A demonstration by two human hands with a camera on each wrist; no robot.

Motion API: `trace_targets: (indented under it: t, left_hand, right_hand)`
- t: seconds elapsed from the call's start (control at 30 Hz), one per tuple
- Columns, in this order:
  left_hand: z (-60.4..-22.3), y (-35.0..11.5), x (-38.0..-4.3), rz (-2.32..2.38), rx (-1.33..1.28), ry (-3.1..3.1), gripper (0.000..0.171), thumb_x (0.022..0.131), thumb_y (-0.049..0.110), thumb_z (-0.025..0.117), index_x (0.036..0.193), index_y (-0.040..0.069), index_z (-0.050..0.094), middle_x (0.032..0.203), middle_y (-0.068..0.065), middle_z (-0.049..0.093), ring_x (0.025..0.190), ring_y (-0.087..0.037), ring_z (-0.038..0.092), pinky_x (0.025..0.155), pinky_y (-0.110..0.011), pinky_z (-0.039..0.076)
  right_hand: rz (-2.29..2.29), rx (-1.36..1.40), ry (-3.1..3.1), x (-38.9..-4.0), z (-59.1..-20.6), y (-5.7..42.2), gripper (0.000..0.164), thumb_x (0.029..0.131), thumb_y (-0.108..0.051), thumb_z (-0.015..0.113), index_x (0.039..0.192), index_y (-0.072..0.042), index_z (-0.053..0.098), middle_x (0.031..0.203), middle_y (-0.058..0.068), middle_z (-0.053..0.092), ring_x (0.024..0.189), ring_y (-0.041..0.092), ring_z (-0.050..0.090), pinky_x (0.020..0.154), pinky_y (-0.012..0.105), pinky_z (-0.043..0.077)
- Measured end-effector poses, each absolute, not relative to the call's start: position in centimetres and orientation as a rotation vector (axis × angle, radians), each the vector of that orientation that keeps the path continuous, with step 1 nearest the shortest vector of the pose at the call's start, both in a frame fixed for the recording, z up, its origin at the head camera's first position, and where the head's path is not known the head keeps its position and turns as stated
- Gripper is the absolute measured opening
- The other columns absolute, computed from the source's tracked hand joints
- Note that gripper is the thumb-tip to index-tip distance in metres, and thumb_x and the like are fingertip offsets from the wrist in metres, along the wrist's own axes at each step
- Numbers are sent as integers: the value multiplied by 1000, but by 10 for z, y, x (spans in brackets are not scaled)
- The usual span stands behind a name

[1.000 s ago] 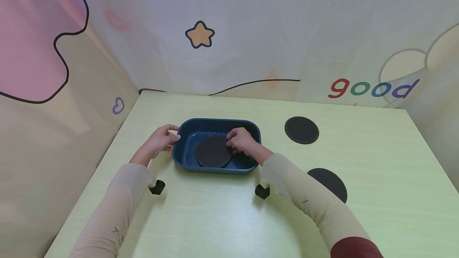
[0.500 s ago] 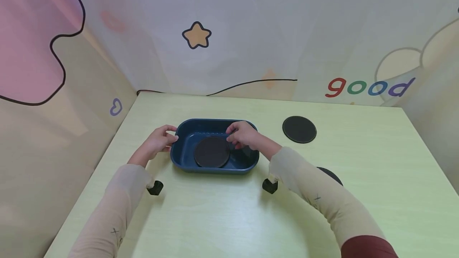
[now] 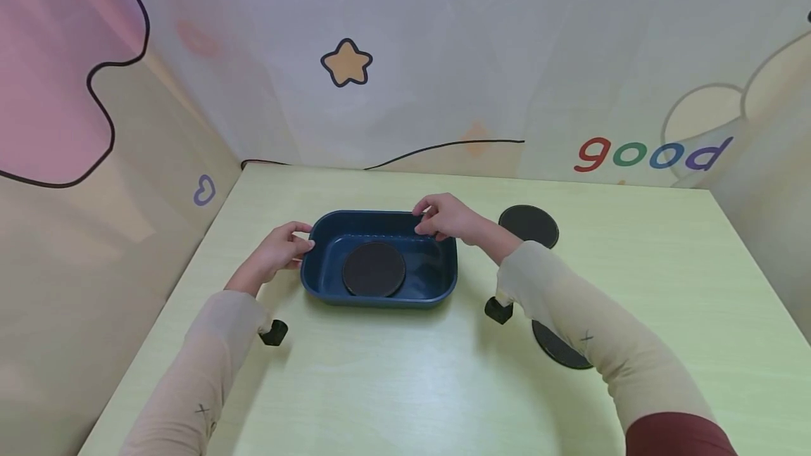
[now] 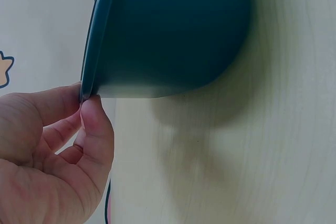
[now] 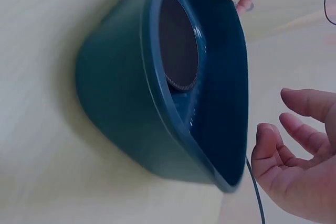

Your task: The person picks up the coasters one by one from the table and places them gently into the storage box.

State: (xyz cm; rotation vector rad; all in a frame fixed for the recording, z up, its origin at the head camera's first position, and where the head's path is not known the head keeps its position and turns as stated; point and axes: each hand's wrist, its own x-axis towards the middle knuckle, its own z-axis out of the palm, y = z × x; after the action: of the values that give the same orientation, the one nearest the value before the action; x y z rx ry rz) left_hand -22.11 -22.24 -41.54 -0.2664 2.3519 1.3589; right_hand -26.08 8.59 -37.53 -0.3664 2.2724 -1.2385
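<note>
A dark blue rectangular basin (image 3: 323,266) stands on the table in the head view. Inside it lies a flat, round black coaster (image 3: 374,270), with a stitched-looking edge in the right wrist view. My left hand (image 3: 279,250) pinches the basin's left rim between thumb and fingers, as the left wrist view shows. Above the far right corner of the basin hovers my right hand (image 3: 448,217), holding nothing. Its fingers (image 5: 304,102) are loosely bent, and a gap separates them from the rim in the right wrist view.
To the right of the basin lie two more black coasters, one farther back (image 3: 528,222) and one nearer (image 3: 560,347); my right arm partly covers both. The pale table (image 3: 380,385) meets printed cloth walls (image 3: 437,55) behind and at the sides.
My right hand has risen out of the basin, away from the coaster, and moved back and to the right. My left hand stays at the rim.
</note>
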Motion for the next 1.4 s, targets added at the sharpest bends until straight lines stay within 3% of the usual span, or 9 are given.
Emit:
trace_targets:
  t: [0.43, 0.57, 0.77, 1.4]
  left_hand:
    - [-416, -223, -220, 1363, -251, 2349, 42, 91, 17, 48, 130, 7, 34, 106, -13, 51, 81, -17, 55, 67, -23, 47]
    - [-417, -225, -221, 1371, -243, 2344, 42, 91, 17, 48, 130, 8, 35, 105, -13, 50, 81, -17, 54, 67, -24, 47]
    - [-417, -224, -221, 1382, -239, 2340, 42, 91, 17, 48, 129, 8, 35, 104, -12, 50, 81, -17, 54, 67, -24, 47]
    - [-417, -226, -221, 1375, -250, 2341, 42, 91, 18, 48, 130, 8, 35, 106, -13, 50, 84, -18, 55, 72, -26, 47]
  right_hand:
    - [-1169, -340, 2412, -281, -377, 123, 33, 83, -12, 59, 113, -3, 49, 87, 8, 52, 82, 25, 52, 76, 38, 44]
    - [-1172, -324, 2444, -286, -378, 134, 32, 83, -12, 58, 113, -2, 48, 90, 10, 53, 81, 23, 51, 79, 41, 43]
    - [-1148, -279, 2464, -293, -379, 153, 38, 84, -14, 57, 117, 0, 44, 104, 18, 51, 96, 33, 49, 88, 48, 39]
    - [-913, -294, 2518, -303, -396, 218, 54, 84, -15, 57, 131, -3, 34, 131, 28, 31, 116, 41, 34, 97, 54, 27]
